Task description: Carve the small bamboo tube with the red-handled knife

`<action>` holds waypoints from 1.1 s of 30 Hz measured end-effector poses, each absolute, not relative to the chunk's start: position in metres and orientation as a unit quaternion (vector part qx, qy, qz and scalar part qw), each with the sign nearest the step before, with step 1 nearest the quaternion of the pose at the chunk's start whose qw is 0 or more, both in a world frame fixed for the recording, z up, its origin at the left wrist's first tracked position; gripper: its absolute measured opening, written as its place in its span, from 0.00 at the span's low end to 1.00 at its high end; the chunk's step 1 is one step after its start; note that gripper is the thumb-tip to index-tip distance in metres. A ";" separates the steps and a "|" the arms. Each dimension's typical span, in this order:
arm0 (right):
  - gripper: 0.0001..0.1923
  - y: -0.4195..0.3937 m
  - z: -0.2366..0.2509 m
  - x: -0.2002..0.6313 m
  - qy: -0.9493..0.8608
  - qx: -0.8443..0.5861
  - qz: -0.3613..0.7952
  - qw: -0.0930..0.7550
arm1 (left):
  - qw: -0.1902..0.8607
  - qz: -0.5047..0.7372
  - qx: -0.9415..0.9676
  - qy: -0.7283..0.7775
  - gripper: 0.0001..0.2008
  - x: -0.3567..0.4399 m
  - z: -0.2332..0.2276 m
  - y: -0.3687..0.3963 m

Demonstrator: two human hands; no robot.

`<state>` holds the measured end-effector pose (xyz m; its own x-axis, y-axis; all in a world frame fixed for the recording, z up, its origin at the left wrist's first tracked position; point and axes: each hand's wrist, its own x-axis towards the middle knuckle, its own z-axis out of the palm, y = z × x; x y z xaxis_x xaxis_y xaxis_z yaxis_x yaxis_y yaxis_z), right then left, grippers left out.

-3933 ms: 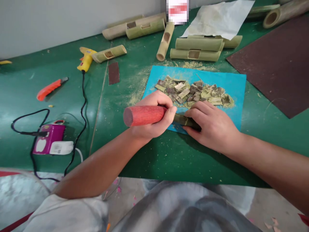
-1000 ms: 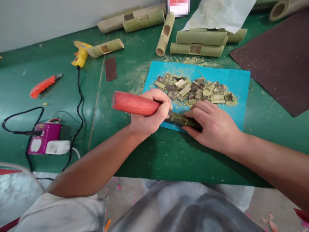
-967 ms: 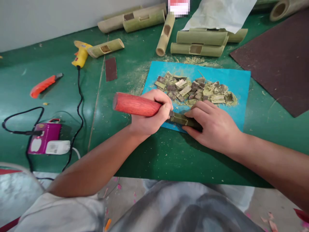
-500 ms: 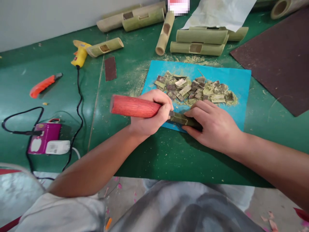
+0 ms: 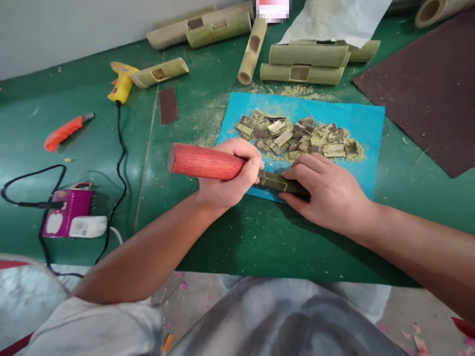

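Note:
My left hand (image 5: 232, 170) is wrapped round a chisel with a thick red wooden handle (image 5: 208, 162). A short bit of its dark metal shows past my fingers, touching a dark green bamboo piece (image 5: 274, 181). My right hand (image 5: 328, 190) grips the other end of that bamboo from above, thumb on the near side. Part of the bamboo is hidden beneath my right fingers. Both hands are over the near edge of a blue sheet (image 5: 371, 126). Just beyond them lies a heap of bamboo chips and small dark squares (image 5: 293, 136).
Bamboo tubes with cut openings (image 5: 302, 74) lie at the back, partly under white paper (image 5: 334, 22). To the left are a yellow glue gun (image 5: 122, 84), an orange utility knife (image 5: 67, 133), a purple power box (image 5: 69, 210) and cables. A brown sheet (image 5: 430, 94) lies right.

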<state>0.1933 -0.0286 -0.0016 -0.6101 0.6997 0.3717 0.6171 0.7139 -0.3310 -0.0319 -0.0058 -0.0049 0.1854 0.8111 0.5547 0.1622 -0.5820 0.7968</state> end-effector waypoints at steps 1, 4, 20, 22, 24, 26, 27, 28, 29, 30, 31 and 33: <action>0.05 -0.028 -0.001 0.194 -0.893 -0.370 0.085 0.243 | 0.303 0.541 0.706 0.343 0.10 -0.032 -0.005 -0.006; 0.06 -0.029 -0.001 0.194 -0.892 -0.372 0.086 0.243 | 0.308 0.541 0.703 0.344 0.09 -0.033 -0.006 -0.006; 0.06 -0.028 -0.001 0.195 -0.891 -0.366 0.128 0.234 | 0.237 0.483 0.770 0.343 0.11 -0.027 0.011 -0.011; 0.06 -0.028 -0.001 0.195 -0.891 -0.363 0.126 0.242 | 0.239 0.495 0.762 0.343 0.12 -0.030 0.008 -0.009; 0.06 -0.028 0.000 0.195 -0.891 -0.362 0.126 0.245 | 0.240 0.499 0.756 0.348 0.11 -0.032 0.006 -0.008; 0.06 -0.028 0.000 0.195 -0.891 -0.363 0.127 0.240 | 0.237 0.496 0.759 0.349 0.10 -0.031 0.007 -0.009; 0.06 -0.028 0.000 0.195 -0.891 -0.366 0.127 0.237 | 0.237 0.496 0.760 0.348 0.10 -0.030 0.008 -0.011; 0.06 -0.028 0.000 0.195 -0.892 -0.367 0.128 0.232 | 0.240 0.494 0.760 0.347 0.09 -0.029 0.010 -0.012; 0.06 -0.028 0.000 0.195 -0.892 -0.369 0.129 0.228 | 0.246 0.489 0.761 0.348 0.09 -0.028 0.013 -0.014; 0.06 -0.028 0.000 0.195 -0.892 -0.370 0.131 0.225 | 0.253 0.481 0.762 0.351 0.08 -0.027 0.015 -0.015; 0.06 -0.028 0.000 0.195 -0.891 -0.371 0.133 0.224 | 0.258 0.473 0.764 0.356 0.09 -0.026 0.016 -0.016; 0.06 -0.028 0.000 0.195 -0.891 -0.371 0.135 0.224 | 0.259 0.458 0.769 0.362 0.09 -0.026 0.018 -0.016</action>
